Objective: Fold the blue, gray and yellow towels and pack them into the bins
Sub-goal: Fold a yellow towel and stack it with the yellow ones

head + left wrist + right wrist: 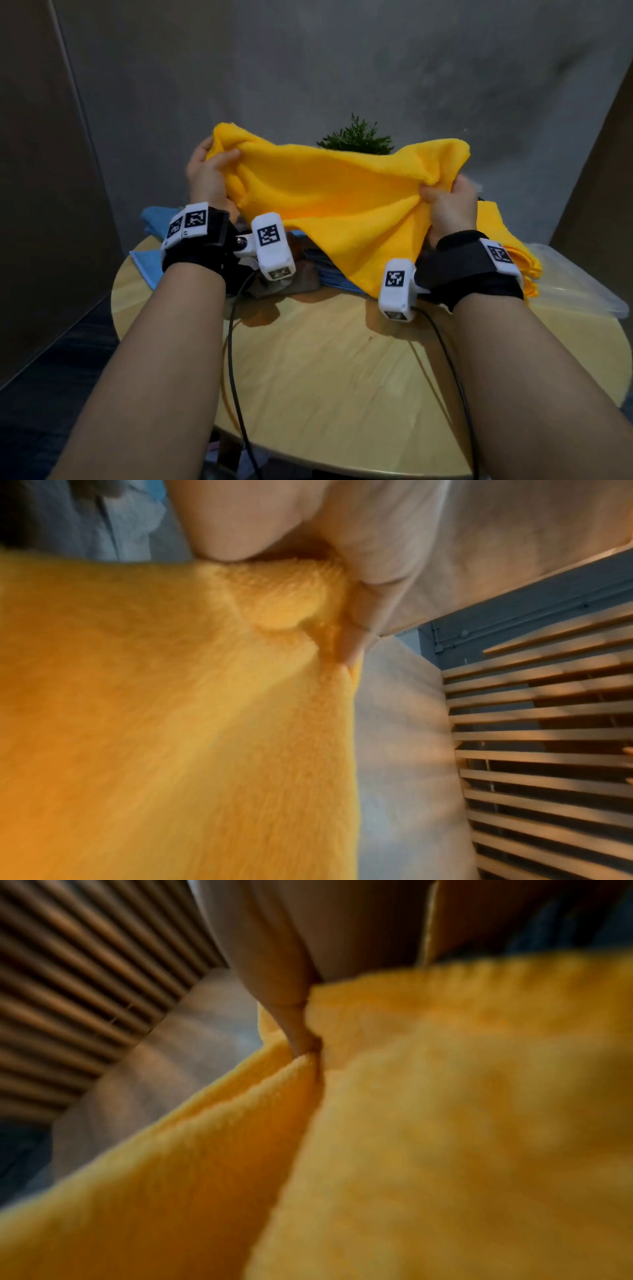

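A yellow towel (329,202) hangs spread in the air above the round wooden table (342,359). My left hand (209,171) pinches its upper left edge and my right hand (448,205) grips its upper right edge. The towel's lower corner droops toward the table. In the left wrist view the yellow towel (171,723) fills the frame under my fingers (356,631). The right wrist view is blurred, with the yellow towel (445,1123) bunched at my fingers (298,1031). Blue towels (150,219) lie at the table's far left and more blue cloth (335,277) under the hanging towel.
More yellow towels (507,246) are stacked at the right, beside a clear plastic bin (579,284). A small green plant (356,138) stands behind the towel. Black cables (236,359) run from the wrist cameras across the table's near side.
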`<act>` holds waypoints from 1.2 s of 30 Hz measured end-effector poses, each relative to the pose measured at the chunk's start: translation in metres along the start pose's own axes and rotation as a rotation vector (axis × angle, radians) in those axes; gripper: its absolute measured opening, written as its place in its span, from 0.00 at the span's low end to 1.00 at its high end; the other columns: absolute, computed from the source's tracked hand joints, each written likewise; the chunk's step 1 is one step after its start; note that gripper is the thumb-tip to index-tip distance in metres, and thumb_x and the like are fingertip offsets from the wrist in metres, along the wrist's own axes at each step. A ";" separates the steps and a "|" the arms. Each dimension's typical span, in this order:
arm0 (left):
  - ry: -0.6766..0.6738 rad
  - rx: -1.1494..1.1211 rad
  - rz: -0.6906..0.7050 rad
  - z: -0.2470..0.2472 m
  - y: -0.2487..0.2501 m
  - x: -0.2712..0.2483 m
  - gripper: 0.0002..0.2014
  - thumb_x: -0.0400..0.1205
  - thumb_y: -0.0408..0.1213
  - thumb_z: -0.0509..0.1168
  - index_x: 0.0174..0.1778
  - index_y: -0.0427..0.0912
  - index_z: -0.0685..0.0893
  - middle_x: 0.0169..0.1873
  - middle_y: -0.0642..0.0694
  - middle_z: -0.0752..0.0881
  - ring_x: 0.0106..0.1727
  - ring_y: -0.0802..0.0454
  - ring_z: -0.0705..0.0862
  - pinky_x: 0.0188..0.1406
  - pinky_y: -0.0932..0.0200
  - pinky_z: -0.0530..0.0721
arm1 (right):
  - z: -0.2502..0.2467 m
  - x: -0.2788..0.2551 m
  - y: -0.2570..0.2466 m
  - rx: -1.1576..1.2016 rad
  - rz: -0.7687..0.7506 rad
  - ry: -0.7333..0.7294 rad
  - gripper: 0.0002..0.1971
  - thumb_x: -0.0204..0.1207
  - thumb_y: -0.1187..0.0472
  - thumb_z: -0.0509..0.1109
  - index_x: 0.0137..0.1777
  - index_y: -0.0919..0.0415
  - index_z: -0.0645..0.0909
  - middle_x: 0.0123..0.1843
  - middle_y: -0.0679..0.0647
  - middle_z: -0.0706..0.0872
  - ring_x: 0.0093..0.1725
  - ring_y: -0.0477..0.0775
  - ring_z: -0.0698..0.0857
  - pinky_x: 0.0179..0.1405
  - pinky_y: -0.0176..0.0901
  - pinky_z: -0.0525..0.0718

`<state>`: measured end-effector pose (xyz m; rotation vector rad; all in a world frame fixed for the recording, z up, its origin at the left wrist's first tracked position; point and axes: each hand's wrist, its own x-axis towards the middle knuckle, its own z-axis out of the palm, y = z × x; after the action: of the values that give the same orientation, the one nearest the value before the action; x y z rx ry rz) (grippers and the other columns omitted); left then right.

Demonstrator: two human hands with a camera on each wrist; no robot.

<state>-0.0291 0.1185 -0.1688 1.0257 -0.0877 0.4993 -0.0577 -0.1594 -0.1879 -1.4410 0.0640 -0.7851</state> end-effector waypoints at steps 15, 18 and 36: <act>0.409 0.289 0.311 -0.010 -0.010 0.019 0.14 0.83 0.27 0.56 0.64 0.40 0.77 0.55 0.51 0.75 0.52 0.60 0.72 0.36 0.87 0.68 | -0.010 -0.002 -0.013 0.481 0.164 0.170 0.22 0.83 0.58 0.62 0.77 0.51 0.71 0.77 0.58 0.73 0.73 0.60 0.75 0.72 0.61 0.75; 0.376 0.340 0.354 -0.010 -0.006 0.019 0.11 0.80 0.24 0.56 0.48 0.43 0.82 0.47 0.50 0.80 0.50 0.58 0.77 0.40 0.82 0.72 | -0.011 0.002 -0.007 0.474 0.117 0.231 0.13 0.77 0.57 0.64 0.58 0.44 0.85 0.71 0.56 0.80 0.73 0.58 0.76 0.72 0.62 0.74; 0.302 0.680 0.460 -0.012 -0.009 0.014 0.10 0.79 0.37 0.66 0.55 0.39 0.82 0.57 0.45 0.78 0.55 0.50 0.79 0.54 0.62 0.77 | -0.014 -0.003 -0.009 -0.121 -0.167 0.506 0.11 0.77 0.63 0.69 0.59 0.56 0.83 0.57 0.51 0.85 0.54 0.46 0.82 0.56 0.35 0.81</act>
<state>-0.0142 0.1295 -0.1779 1.5885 0.1301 1.1473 -0.0706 -0.1689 -0.1831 -1.3411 0.3867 -1.2888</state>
